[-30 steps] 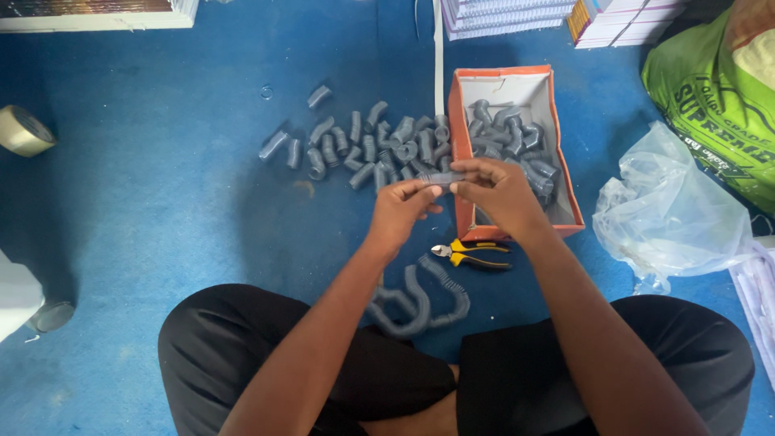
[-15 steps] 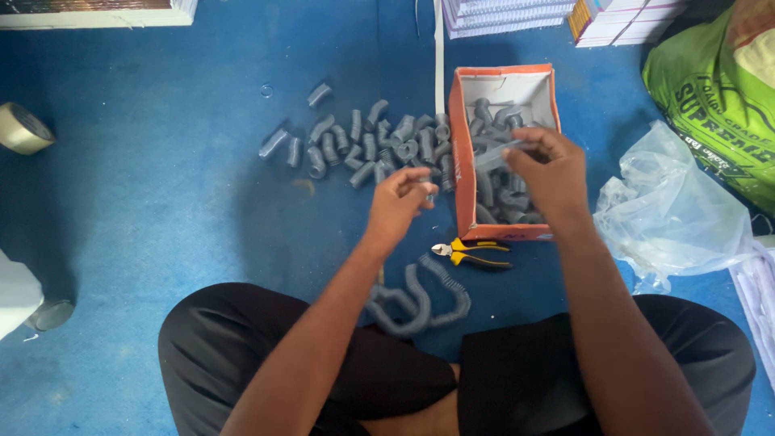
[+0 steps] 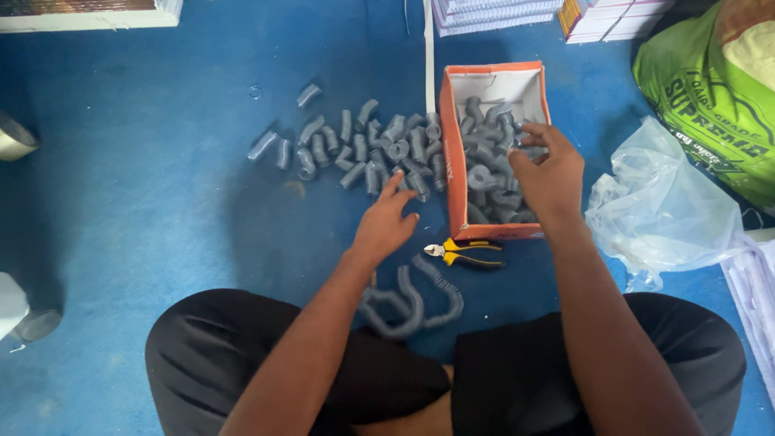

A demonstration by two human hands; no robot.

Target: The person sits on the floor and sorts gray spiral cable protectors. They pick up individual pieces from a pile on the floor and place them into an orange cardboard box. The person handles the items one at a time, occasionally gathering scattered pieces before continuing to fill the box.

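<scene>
Right hand (image 3: 549,173) open, empty, over orange box (image 3: 450,161) of grey tube pieces (image 3: 484,173).

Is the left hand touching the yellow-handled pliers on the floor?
Apart. The head view shows blue floor between the left hand and the pliers.

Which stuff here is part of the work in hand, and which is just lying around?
In use:
- left hand, reaching at the loose grey tube pieces on the floor
- right hand, over the orange box of tube pieces
- long grey hose
- yellow-handled cutters

Lying about:
- clear plastic bag
- green sack
- stacked books
- tape roll
</scene>
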